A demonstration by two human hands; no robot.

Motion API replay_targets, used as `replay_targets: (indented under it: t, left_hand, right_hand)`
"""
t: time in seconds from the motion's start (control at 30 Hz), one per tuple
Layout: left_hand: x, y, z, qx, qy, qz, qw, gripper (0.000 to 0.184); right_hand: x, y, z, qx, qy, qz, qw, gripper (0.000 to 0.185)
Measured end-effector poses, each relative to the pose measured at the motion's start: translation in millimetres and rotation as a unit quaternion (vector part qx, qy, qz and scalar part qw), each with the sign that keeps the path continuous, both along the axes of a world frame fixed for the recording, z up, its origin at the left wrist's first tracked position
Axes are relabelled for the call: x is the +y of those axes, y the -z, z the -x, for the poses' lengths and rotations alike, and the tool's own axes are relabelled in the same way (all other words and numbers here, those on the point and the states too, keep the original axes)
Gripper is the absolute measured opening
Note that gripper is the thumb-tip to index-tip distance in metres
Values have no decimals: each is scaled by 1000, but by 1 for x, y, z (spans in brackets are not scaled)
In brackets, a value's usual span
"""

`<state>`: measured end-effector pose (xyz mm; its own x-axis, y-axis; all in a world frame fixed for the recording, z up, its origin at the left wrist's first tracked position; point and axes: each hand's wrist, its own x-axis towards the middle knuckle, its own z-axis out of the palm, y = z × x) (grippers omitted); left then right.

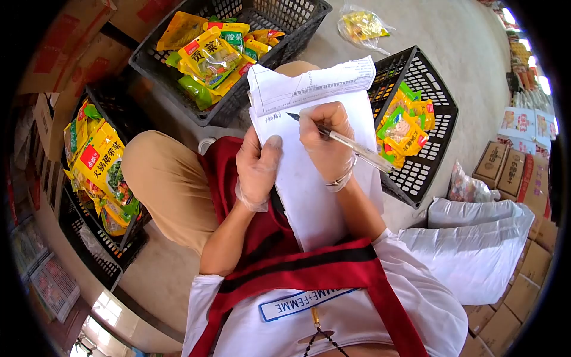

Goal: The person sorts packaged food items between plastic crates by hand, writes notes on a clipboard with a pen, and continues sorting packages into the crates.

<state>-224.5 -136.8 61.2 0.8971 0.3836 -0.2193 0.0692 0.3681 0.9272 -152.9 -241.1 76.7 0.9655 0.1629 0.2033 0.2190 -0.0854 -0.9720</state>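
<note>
A stack of white paper [309, 190] rests on my lap, its printed top sheet [333, 77] folded back at the far end. In a clear glove, my left hand [259, 166] grips the stack's left edge, thumb on top. My right hand [327, 140], also gloved, is closed around a pen [351, 146] with a clear barrel. The pen's dark tip is close to a short line of handwriting [273, 118] near the upper left of the page. Whether the tip touches the paper I cannot tell.
Black plastic crates [214, 116] with yellow and green food packets [208, 56] stand ahead, at left and at right. A clear bag [363, 27] with a yellow packet lies on the floor [470, 35]. Cardboard boxes [517, 172] and a silvery sack [470, 238] are at right.
</note>
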Motion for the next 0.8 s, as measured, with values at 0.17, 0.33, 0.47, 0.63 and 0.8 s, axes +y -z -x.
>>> replay_targets:
  t: [0.17,0.33,0.47,0.63,0.8]
  left_hand:
    - [-2,-2,-2,-10,-12,19,1000,35]
    - [-2,1,-1,-13,-16,25,999,35]
    - [-2,0,-2,-23,-22,7,999,34]
    - [-2,-3,-1,-12,-6,0,1000,35]
    - [-4,-1,-1,-21,-27,15,999,35]
  right_hand:
    - [1,0,-1,11,-11,13,1000,17]
    - [3,-5,0,-36,-3,72,997,17]
    - [0,-4,-1,-27,-17,46,998,16]
    - [-6,-2,-4,4,-15,-11,1000,17]
    - [-4,-4,-2,-15,-21,31,999,17]
